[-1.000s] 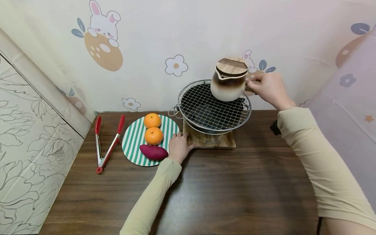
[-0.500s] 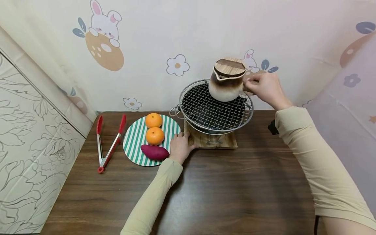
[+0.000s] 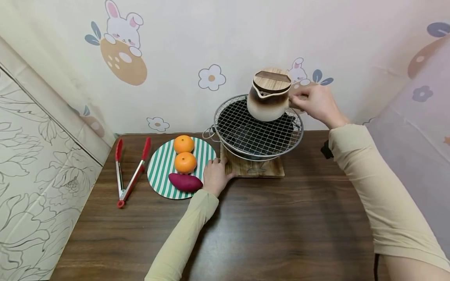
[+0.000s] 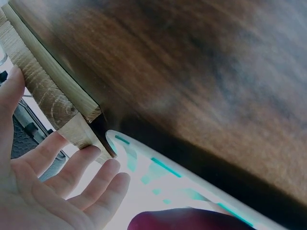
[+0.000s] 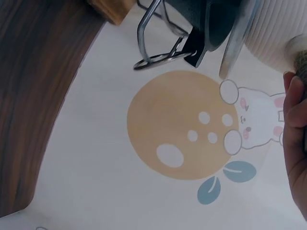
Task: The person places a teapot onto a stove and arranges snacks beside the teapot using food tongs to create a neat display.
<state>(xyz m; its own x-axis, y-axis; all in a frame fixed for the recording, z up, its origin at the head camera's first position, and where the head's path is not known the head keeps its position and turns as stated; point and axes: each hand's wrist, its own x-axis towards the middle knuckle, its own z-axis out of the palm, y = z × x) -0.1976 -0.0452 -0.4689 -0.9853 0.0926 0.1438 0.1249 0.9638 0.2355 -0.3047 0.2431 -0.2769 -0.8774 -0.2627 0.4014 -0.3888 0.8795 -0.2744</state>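
My right hand (image 3: pixel 316 104) grips the side handle of a ceramic teapot (image 3: pixel 268 107), brown above and cream below, with a wooden lid. The teapot is over the back of a round wire grill rack (image 3: pixel 258 134); whether its base touches the mesh I cannot tell. In the right wrist view, curled fingers (image 5: pixel 295 115) show beside the pot's ribbed side (image 5: pixel 276 33). My left hand (image 3: pixel 215 176) holds the front left corner of the wooden board (image 3: pixel 242 168) under the grill stove. The left wrist view shows its thumb on one edge and fingertips against the adjoining edge.
A green-striped round mat (image 3: pixel 159 171) lies left of the board, bearing two oranges (image 3: pixel 185 162) and a purple sweet potato (image 3: pixel 185 182). Red-tipped tongs (image 3: pixel 133 183) lie spread farther left. A patterned cloth wall (image 3: pixel 168 47) stands right behind the brown table (image 3: pixel 281 230).
The teapot and my right hand have shifted slightly left over the grill rack. My left hand stays at the board's corner.
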